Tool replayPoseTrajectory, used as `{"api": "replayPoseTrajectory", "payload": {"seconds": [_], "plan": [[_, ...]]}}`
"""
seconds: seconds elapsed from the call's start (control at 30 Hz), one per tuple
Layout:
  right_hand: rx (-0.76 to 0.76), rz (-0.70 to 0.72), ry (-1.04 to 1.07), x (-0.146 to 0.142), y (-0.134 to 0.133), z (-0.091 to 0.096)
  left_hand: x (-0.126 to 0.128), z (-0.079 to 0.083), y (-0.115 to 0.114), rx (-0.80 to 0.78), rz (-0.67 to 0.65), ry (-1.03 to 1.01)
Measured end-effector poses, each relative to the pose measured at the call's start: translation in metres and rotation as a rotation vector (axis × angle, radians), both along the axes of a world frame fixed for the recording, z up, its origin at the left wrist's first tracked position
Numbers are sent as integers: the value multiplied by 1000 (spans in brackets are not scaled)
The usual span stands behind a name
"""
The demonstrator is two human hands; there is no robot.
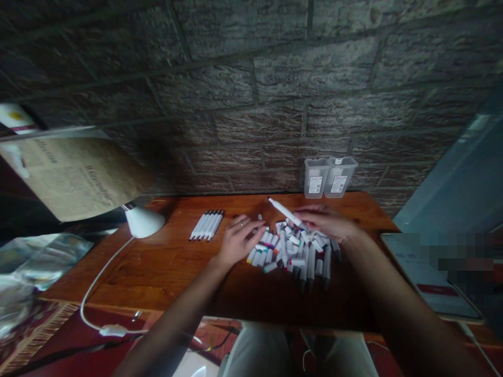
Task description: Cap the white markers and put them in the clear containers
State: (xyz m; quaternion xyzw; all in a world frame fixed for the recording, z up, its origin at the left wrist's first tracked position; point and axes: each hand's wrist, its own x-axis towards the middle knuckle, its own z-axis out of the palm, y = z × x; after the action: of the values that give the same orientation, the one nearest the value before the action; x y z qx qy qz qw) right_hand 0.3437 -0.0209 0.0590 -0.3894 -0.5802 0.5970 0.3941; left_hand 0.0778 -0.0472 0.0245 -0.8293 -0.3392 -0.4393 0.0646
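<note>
A white marker (285,211) with a dark tip is gripped at its lower end by my right hand (324,221), tilted above the pile. Below it lies a heap of loose white marker caps (269,247) with coloured ends, mixed with several uncapped markers (310,264). My left hand (240,240), with a ring on one finger, rests at the left edge of the heap, its fingers apart and reaching toward the caps. I see nothing held in it. Left of that hand, several white markers (207,225) lie side by side in a neat row.
Two clear plastic containers (315,180) with labels stand against the brick wall (236,115). A lamp with a printed shade (78,173) and white base (145,222) is at the left of the wooden table (165,267). A tablet (428,283) lies at the right edge.
</note>
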Motion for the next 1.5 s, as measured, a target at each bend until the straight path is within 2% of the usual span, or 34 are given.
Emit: {"api": "replayPoseTrajectory", "payload": {"seconds": [0.13,0.27,0.33,0.5,0.67,0.83,0.93,1.03,1.17,1.3,1.4,1.5], "plan": [[-80,109,80,-18,-10,-1,6,-3,-5,82,-83,70],[-93,136,58,-24,-16,-4,4,-4,-8,102,-98,90],[-85,130,54,-25,-17,-4,3,-2,-11,172,-68,118],[-112,107,22,-31,-18,-7,3,3,-19,443,104,151],[-131,135,81,-37,-19,-10,5,8,-21,451,126,189],[-166,157,183,-40,-21,-6,9,6,-19,297,107,157],[-178,132,189,-38,-20,-4,5,2,-10,93,155,-43],[-208,91,189,-34,-17,-6,-13,0,5,-103,269,-319],[-230,81,182,-30,-13,-9,-51,6,23,-237,491,-436],[-252,60,184,-29,-13,-7,-76,11,25,-428,661,-319],[-293,39,178,-28,-14,-5,-80,10,23,-576,709,-165],[-303,25,177,-27,-13,-5,-81,8,22,-630,767,-45]]}}
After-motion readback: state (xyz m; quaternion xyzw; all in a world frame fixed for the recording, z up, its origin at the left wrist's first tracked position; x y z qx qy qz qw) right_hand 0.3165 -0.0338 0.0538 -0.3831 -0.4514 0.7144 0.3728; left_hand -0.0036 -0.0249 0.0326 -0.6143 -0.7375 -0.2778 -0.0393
